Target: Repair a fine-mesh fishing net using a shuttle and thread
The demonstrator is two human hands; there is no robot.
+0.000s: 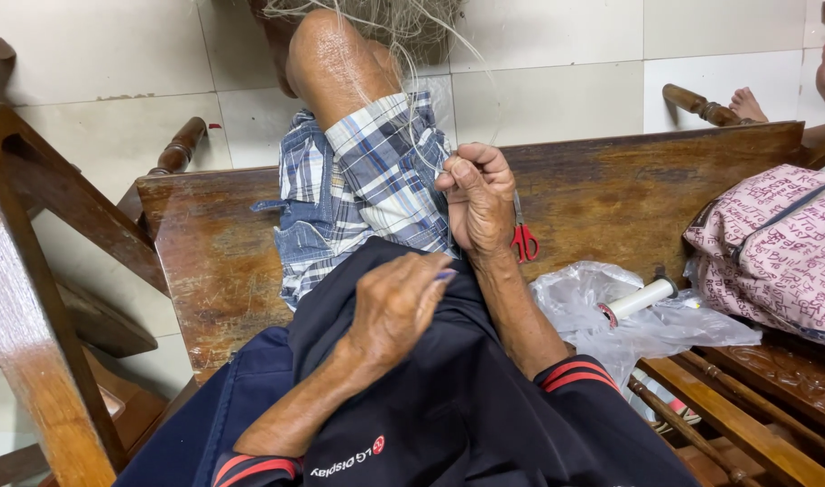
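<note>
Mid-stitch: right hand (pixel 477 200) pinching taut thread (pixel 420 135), left hand (pixel 396 305) gripping dark cloth (pixel 430 388); likely next, steady pull-through.

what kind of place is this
Probably a home, maybe a living room or porch used for handwork. A carved wooden bench stands on a pale tiled floor, with a pink bag, red scissors and a thread spool on a plastic bag beside the seated person.
</note>
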